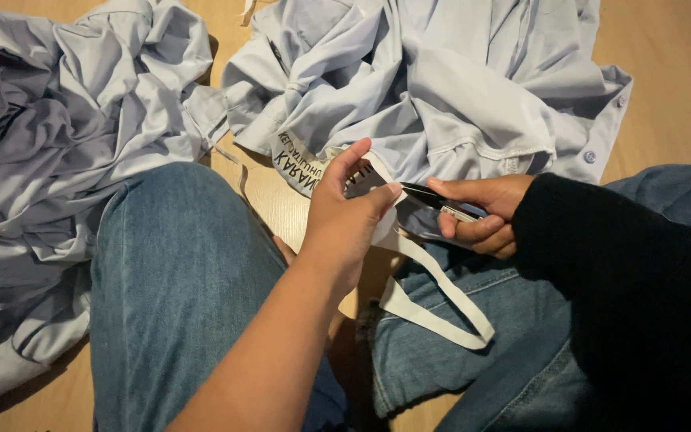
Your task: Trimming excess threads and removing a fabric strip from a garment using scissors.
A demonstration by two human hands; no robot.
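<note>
Over lap, jeans (177, 272) below: left hand (344, 220) fingers pinched on white strip (433, 308), holding it taut. Right hand (481, 212) fingers closed round scissors (433, 198), tips at strip. Best keep tension, snip clear of thumb. Beyond, pale shirt (457, 88) on floor (673, 72).

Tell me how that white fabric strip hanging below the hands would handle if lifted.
The white fabric strip looks floppy: it droops in a loose loop over the jeans. It is probably light, since the left hand holds it up by a pinch. It may twist or fold when lifted, being flat and thin.
</note>
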